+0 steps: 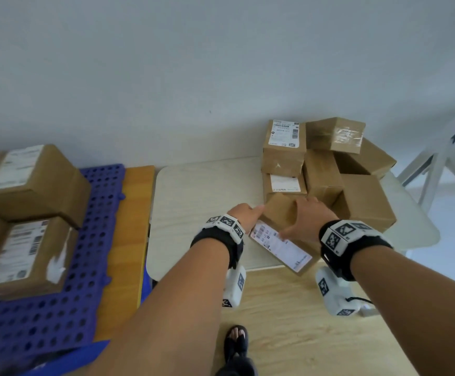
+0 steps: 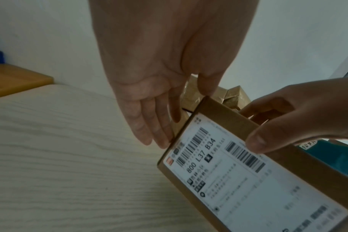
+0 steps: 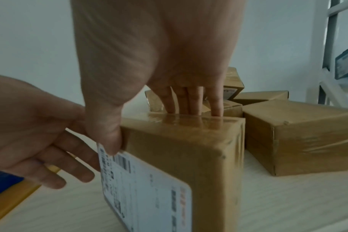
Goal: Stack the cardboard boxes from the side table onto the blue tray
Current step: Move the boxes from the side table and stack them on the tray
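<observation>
The white label [image 2: 246,180] on the held box [image 2: 320,169] reads "800 L37 B34" in large print beside its barcodes; the smaller lines under them are too blurred to read. The labels on the stacked boxes [image 1: 284,147] on the side table and on the two boxes [image 1: 23,218] on the blue tray [image 1: 66,308] show barcodes and print too small to read.

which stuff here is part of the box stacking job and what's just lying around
Part of the job:
- labelled box, gripped by the right hand, left hand at its side
- box pile on the side table
- blue tray, boxes already on it

Just lying about:
- orange board
- white rack
</observation>
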The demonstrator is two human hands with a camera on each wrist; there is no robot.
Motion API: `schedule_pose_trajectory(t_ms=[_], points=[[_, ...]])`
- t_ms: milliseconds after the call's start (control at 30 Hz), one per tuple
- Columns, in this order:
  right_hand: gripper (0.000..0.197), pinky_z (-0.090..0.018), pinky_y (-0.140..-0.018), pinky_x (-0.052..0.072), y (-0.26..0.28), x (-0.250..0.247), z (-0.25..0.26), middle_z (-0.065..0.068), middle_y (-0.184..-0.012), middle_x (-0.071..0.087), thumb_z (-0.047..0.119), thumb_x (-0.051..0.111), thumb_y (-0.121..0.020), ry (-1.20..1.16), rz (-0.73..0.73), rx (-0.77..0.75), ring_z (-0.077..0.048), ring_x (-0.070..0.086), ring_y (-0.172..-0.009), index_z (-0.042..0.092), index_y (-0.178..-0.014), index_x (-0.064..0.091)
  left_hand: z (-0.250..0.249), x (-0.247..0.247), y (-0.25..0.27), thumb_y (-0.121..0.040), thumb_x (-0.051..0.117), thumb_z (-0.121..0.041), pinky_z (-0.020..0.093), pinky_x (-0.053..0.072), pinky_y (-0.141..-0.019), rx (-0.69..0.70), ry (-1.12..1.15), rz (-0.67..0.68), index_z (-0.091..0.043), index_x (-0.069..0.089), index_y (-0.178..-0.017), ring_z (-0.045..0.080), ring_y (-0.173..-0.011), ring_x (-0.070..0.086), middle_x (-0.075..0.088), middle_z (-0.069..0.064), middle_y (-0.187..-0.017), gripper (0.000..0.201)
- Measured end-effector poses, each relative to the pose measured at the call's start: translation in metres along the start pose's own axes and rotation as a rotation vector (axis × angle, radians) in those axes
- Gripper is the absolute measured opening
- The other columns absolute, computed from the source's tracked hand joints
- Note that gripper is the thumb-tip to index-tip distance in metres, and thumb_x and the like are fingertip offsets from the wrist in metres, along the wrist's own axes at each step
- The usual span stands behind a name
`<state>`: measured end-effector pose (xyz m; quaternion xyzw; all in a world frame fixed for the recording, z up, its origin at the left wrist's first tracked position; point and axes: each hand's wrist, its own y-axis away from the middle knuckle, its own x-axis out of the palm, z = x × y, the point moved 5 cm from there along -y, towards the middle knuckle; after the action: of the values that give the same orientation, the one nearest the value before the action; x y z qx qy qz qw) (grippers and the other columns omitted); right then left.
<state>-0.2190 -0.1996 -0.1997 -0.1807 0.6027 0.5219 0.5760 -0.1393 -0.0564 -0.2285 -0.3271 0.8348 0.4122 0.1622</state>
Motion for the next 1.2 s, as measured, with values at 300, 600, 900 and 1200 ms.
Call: schedule_pose_trajectory(t_ms=[300,600,900,1200], points=[[0.072,-0.031,-0.073,0.055,0.030,-0.012,0.022,-0.002,-0.110,0.059,0.056,0.077,-0.069,-0.280,-0.069,-0.046,-0.017,0.061,-0.091,0.018,-0.123,0.047,0.034,-0.026,0.049,-0.099,0.030,-0.060,0.045,0.050,-0.100,-0.097,0.071,-0.196,-0.002,0.051,-0.133,0.034,-0.113,0.061,0.059,0.020,-0.129,0.071],[0.089,-0.032,-0.080,0.045,0.060,-0.014,0.083,-0.009,-0.131,0.057,0.059,0.074,-0.074,-0.446,-0.050,-0.121,-0.024,0.056,-0.106,0.008,-0.139,0.042,0.076,-0.060,0.093,-0.103,0.035,-0.043,0.044,0.055,-0.092,-0.101,0.112,-0.315,0.001,0.059,-0.120,0.033,-0.103,0.068,0.068,0.018,-0.116,0.052],[0.094,-0.047,-0.091,0.054,0.073,-0.004,0.161,-0.010,-0.134,0.056,0.061,0.073,-0.073,-0.640,-0.001,-0.170,-0.027,0.059,-0.112,0.010,-0.144,0.038,0.124,-0.119,0.132,-0.103,0.039,-0.024,0.049,0.055,-0.091,-0.049,0.186,-0.461,-0.002,0.064,-0.114,0.037,-0.102,0.067,0.069,0.019,-0.112,0.036],[0.082,-0.049,-0.089,0.056,0.091,0.028,0.273,-0.009,-0.124,0.061,0.055,0.071,-0.077,-0.808,0.081,-0.168,-0.027,0.062,-0.108,0.009,-0.137,0.042,0.202,-0.204,0.191,-0.101,0.044,-0.032,0.039,0.048,-0.071,-0.007,0.174,-0.570,-0.015,0.055,-0.075,0.026,-0.077,0.056,0.059,0.007,-0.080,0.033]])
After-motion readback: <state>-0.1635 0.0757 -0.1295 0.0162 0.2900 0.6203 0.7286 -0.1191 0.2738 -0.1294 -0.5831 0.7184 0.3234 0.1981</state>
